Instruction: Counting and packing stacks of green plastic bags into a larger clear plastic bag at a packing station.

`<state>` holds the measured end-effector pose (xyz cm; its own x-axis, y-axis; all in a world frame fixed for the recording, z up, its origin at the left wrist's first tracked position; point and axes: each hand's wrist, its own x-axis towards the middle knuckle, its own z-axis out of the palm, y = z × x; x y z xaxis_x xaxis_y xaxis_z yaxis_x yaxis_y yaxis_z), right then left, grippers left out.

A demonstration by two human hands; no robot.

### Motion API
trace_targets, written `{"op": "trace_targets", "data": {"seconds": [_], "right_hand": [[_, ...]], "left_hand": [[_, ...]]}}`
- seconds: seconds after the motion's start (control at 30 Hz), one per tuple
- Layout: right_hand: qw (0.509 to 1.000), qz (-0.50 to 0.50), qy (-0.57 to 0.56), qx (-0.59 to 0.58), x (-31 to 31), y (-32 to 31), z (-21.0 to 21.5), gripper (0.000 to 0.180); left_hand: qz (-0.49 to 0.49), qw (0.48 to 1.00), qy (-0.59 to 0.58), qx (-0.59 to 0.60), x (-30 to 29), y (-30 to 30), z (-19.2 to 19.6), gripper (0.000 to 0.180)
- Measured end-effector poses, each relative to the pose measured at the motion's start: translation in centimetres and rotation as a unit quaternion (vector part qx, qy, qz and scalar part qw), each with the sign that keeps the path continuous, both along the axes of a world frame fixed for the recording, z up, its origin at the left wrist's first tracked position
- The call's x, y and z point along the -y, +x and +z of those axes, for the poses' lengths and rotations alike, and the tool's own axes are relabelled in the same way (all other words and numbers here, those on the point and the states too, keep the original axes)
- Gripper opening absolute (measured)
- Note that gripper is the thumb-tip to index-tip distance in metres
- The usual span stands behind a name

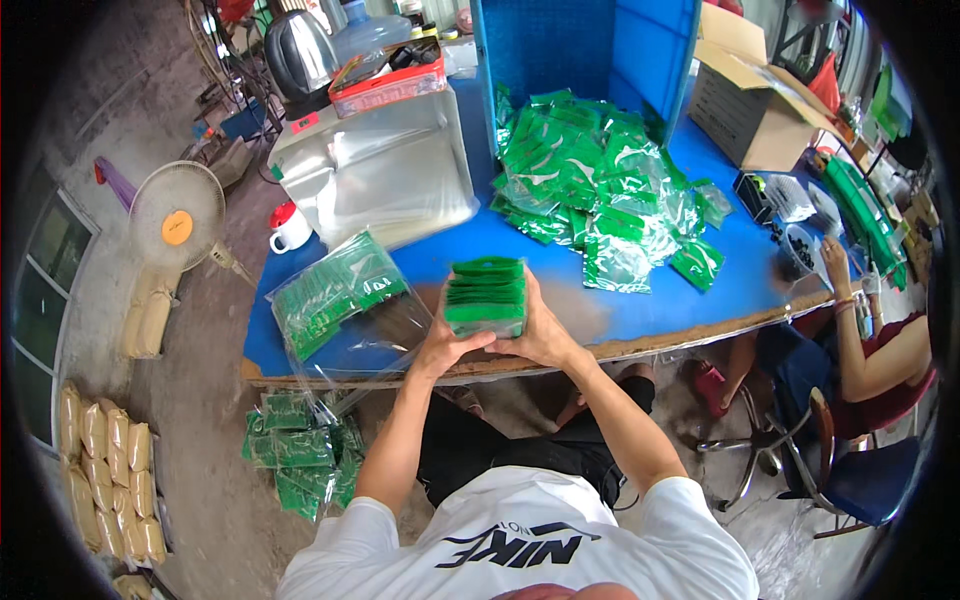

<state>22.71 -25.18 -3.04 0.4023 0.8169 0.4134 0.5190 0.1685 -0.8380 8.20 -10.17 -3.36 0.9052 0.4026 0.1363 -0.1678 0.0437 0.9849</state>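
Between my two hands, above the table's near edge, is a thick stack of green plastic packets [486,292]. My left hand [447,340] presses on its left side and my right hand [543,325] on its right, with the thumbs close together at the near side. Left of the stack lies a large clear bag [345,290] with rows of green packets inside; its loose end reaches toward my left forearm. Beyond my hands, a big heap of loose green packets [590,180] spills out of a blue open-fronted bin [483,70].
A pile of clear plastic sheets [390,160] lies at the far left, by a red-lidded mug [290,228] and a kettle [300,55]. A cardboard box [735,110] stands at the right, near a seated co-worker's arm [850,310]. Filled bags [300,450] sit on the floor.
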Motion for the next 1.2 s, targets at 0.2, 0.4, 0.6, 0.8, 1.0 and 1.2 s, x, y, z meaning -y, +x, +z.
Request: {"op": "trace_targets", "data": {"seconds": [0.2, 0.4, 0.6, 0.8, 1.0, 1.2], "right_hand": [[0.995, -0.012, -0.006, 0.102, -0.6, 1.1, 1.1, 0.122], [0.988, 0.012, -0.138, -0.063, 0.2, 1.3, 2.3, 0.109], [0.986, -0.005, -0.118, 0.115, -0.1, 1.8, -0.2, 0.105], [0.989, -0.022, -0.104, 0.106, 1.3, 1.3, -0.1, 0.087], [0.988, 0.004, -0.107, 0.110, 4.4, -1.6, 4.1, 0.085], [0.826, 0.122, -0.197, -0.514, 4.4, -3.2, 3.7, 0.107]], "left_hand": [[0.030, 0.994, -0.036, 0.100, 0.0, 1.3, 0.8, 0.118], [0.012, 0.998, 0.029, 0.057, 0.9, 1.0, 2.8, 0.125], [0.062, 0.983, 0.168, 0.045, -0.3, 0.9, -1.1, 0.127], [0.080, 0.927, 0.367, 0.003, 0.1, 0.5, 0.6, 0.094], [0.036, 0.996, 0.064, 0.040, 2.8, -2.4, 1.3, 0.082], [-0.012, 0.975, -0.210, 0.072, 2.8, -3.5, -3.2, 0.081]]}}
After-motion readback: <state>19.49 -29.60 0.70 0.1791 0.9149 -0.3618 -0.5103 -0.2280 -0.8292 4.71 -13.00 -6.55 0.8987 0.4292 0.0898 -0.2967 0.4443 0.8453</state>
